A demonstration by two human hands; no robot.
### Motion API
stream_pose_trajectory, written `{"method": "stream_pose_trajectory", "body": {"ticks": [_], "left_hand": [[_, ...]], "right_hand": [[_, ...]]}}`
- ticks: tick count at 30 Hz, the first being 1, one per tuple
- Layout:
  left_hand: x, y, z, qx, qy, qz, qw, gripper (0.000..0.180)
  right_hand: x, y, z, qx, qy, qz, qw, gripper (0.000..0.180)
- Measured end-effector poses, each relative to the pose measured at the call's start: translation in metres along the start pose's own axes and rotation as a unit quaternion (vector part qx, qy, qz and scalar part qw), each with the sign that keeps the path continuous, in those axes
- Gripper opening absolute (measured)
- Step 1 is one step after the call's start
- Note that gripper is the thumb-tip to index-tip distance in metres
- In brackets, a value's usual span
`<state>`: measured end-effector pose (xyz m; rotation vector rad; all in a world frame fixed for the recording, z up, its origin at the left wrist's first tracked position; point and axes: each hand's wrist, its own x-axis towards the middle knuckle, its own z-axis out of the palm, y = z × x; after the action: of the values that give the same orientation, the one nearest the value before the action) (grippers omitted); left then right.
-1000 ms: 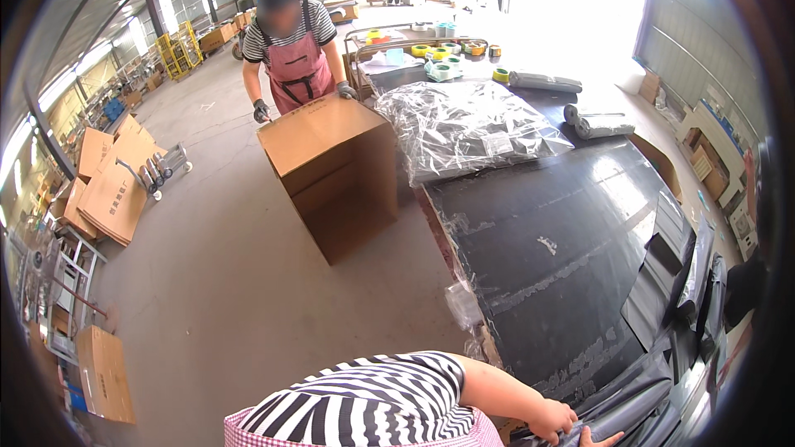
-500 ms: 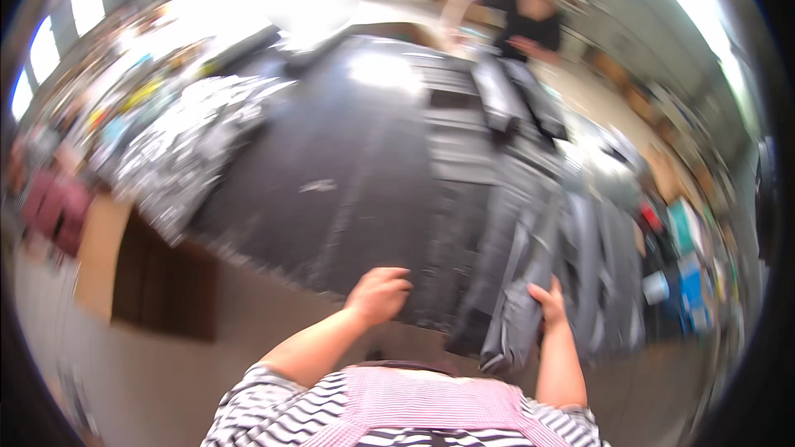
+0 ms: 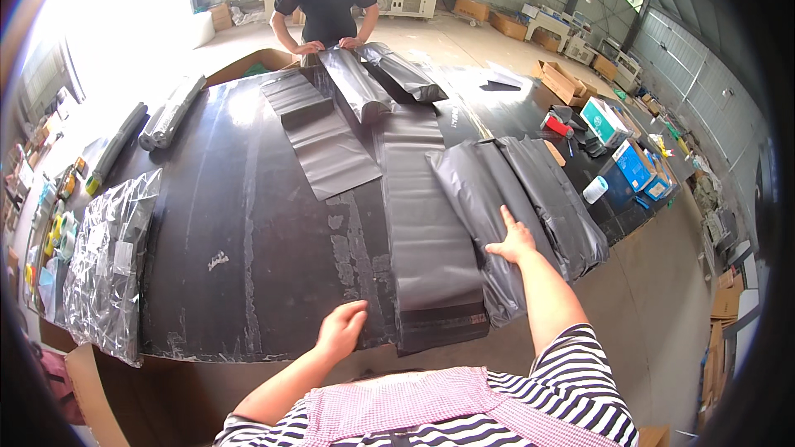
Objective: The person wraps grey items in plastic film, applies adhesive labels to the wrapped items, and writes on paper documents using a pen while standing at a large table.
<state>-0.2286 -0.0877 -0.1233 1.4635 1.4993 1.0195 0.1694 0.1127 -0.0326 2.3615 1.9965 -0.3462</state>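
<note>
My right hand (image 3: 515,240) lies with fingers spread on a puffy folded bundle of dark grey plastic bags (image 3: 472,190), near the front edge of a black table (image 3: 207,306). My left hand (image 3: 341,329) is curled closed above the table's front edge, with nothing visible in it. Between my hands a long flat strip of grey plastic bags (image 3: 435,257) runs away from me. More folded grey bundles (image 3: 556,199) lie right of my right hand. A shorter flat grey strip (image 3: 331,149) lies farther back, to the left.
Across the table a co-worker (image 3: 325,4) touches two grey bundles (image 3: 356,87). Clear plastic wrap (image 3: 112,265) and grey rolls (image 3: 172,112) lie at left. A blue box (image 3: 638,170), a teal-and-white box (image 3: 604,122) and a white roll (image 3: 595,189) stand at right. An open carton (image 3: 91,389) is below left.
My view has swung to the right and steadied. My right hand has gone from gripping a bundle's near side to lying spread on top of one. My left hand stays curled.
</note>
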Motion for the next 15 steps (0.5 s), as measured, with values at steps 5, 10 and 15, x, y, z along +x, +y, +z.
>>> {"method": "stream_pose_trajectory", "body": {"ticks": [5,10,15], "left_hand": [[0.061,0.022,0.082,-0.159,-0.067,-0.229,0.958,0.067],[0.095,0.068,0.064,-0.298,-0.048,-0.407,0.862,0.061],[0.108,0.045,0.066,-0.217,-0.13,-0.391,0.885,0.065]], "right_hand": [[0.0,-0.006,0.004,0.019,0.008,0.029,0.999,0.121],[-0.005,-0.006,0.009,0.029,0.031,0.031,0.999,0.12],[-0.003,-0.008,0.012,0.03,0.055,0.023,0.998,0.119]]}}
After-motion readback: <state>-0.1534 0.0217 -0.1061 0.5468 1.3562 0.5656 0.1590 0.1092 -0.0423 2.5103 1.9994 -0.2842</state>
